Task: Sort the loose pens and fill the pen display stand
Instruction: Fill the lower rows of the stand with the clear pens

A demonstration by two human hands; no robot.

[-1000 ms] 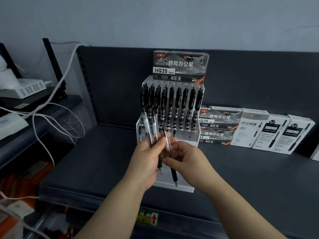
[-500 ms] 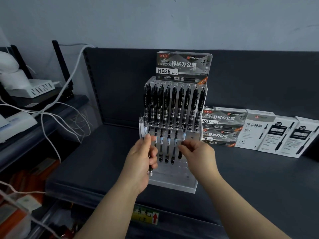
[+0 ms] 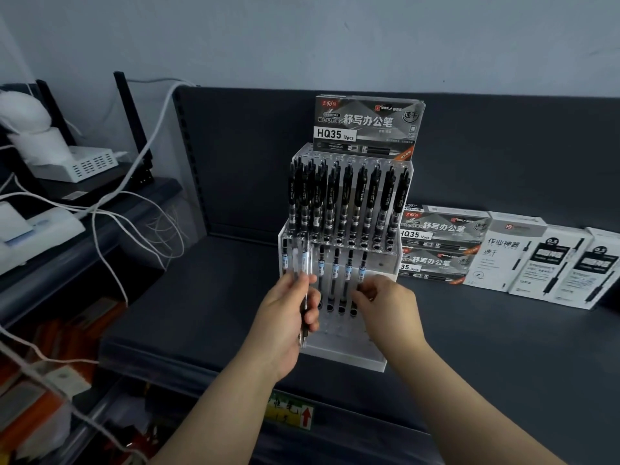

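Clear acrylic pen display stand (image 3: pixel 349 355) dead ahead | left hand (image 3: pixel 285 317) gripping upright bundle of clear-barrelled pens (image 3: pixel 303 263) | right hand (image 3: pixel 389 303) at the row, pinching upright fourth lower-row pen (image 3: pixel 361 266)

A clear acrylic tiered pen display stand (image 3: pixel 349 357) sits on a dark grey shelf (image 3: pixel 503 347), with black pens (image 3: pixel 345 203) filling its upper row. The left hand (image 3: pixel 288 317) grips a bundle of clear-barrelled pens (image 3: pixel 303 263). The right hand (image 3: pixel 385 303) pinches the lower row's rightmost pen (image 3: pixel 362 266).
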